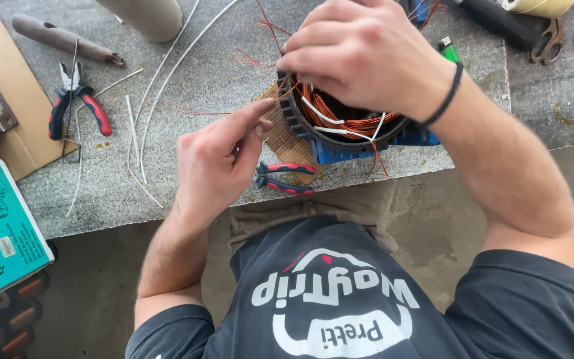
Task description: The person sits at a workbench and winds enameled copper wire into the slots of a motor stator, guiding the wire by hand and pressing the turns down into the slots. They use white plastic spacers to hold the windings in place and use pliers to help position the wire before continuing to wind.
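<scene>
Right hand (pixel 367 56) pinching thin copper winding wires (pixel 350 119) in round blue motor stator (pixel 340 149), left hand (pixel 217 163) loosely open beside; risked snapping wire by overpulling.

A speckled grey stone worktop (pixel 220 80) in soft daylight — stained concrete floor (pixel 433 233) below.

Person wears a dark navy short-sleeved T-shirt (pixel 367 299) with a white printed logo and 1 small red mark on the chest, khaki trousers (pixel 340 206) below it, and 1 thin black cord band (pixel 448 94) around the right wrist.
</scene>
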